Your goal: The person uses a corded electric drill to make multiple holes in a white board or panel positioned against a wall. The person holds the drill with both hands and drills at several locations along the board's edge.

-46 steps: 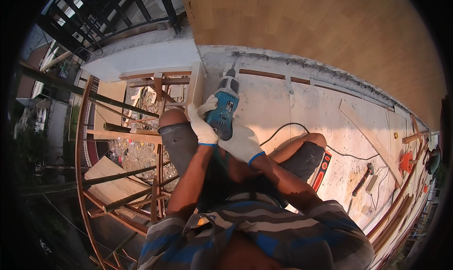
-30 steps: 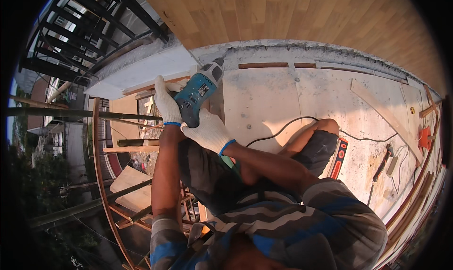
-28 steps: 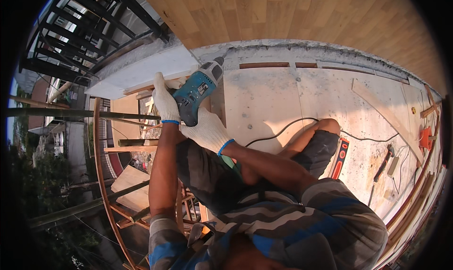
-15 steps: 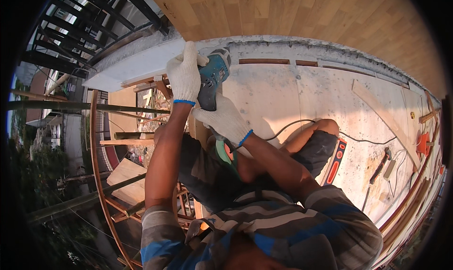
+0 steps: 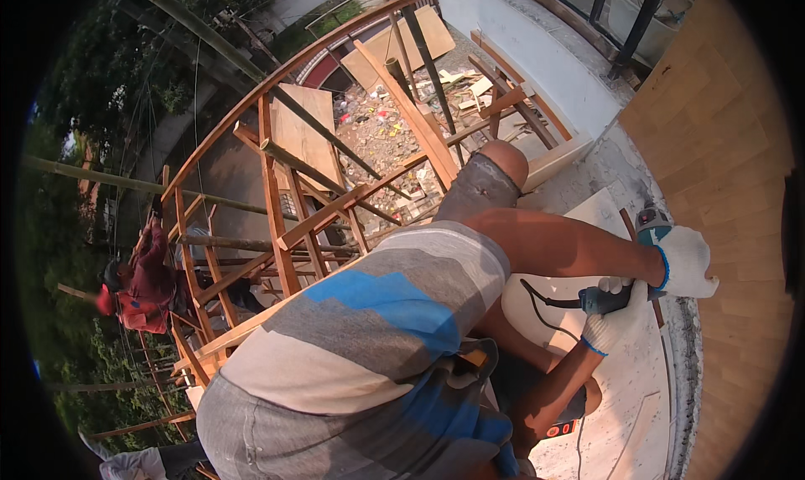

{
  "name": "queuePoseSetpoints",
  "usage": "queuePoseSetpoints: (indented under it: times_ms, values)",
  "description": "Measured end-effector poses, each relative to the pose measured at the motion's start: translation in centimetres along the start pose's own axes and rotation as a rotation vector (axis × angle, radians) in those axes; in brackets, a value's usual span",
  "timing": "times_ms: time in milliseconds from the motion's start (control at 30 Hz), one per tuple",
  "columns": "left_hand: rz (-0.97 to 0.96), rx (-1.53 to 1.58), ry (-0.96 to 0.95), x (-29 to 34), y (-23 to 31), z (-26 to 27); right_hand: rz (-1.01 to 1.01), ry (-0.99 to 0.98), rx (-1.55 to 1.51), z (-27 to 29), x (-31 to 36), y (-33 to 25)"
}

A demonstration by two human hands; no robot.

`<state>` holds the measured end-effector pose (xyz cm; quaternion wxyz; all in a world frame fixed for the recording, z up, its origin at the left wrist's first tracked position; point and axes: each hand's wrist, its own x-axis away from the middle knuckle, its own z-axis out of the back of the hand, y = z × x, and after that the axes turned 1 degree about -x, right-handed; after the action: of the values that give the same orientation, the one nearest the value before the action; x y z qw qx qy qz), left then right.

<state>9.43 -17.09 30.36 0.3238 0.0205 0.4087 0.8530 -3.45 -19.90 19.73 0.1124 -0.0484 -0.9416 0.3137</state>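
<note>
A teal and black corded power tool [image 5: 605,299] is at the right, over the pale board by the wall's edge. My right hand [image 5: 616,322], in a white knitted glove with a blue cuff, is closed round its dark rear handle. Across the teal front part lies my gloved left hand [image 5: 689,262], gripping it, with part of its fingers hidden. The tool's round metal nose [image 5: 650,220] shows past my left wrist. What its working end touches is out of sight. A black cord [image 5: 541,300] runs back from the handle.
Beyond my hands stands a wood-patterned panel [image 5: 721,186]. Timber framing [image 5: 281,203] and bamboo poles [image 5: 210,65] surround an open drop with rubble [image 5: 381,124] below. Another person in red [image 5: 151,287] is among the framing. An orange-marked tool end [image 5: 560,430] lies near my leg.
My view has swung round to the left and tilted, so my hands and the power tool now appear at the right. The framing and the other person have come into view. Both hands keep hold.
</note>
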Motion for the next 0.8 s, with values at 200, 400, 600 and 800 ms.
queuePoseSetpoints:
  times_ms: [200, 400, 600, 800]
  values:
    - [-0.292, -0.115, -0.371, -2.2, 5.2, -15.5, 0.097, 0.122, -0.078, 3.9, 1.9, -2.9]
    - [-0.38, -0.395, -0.651, -3.1, -2.6, -21.3, 0.091, 0.332, -0.133, 5.3, 2.6, 1.4]
    - [-0.39, -0.074, -0.267, 7.7, -5.6, -8.9, 0.103, 0.456, 0.375, 7.9, 6.3, 7.1]
    - [0.704, 1.237, 0.089, 14.9, -17.4, -7.3, 0.133, 0.295, 0.945, 4.1, 5.2, 10.4]
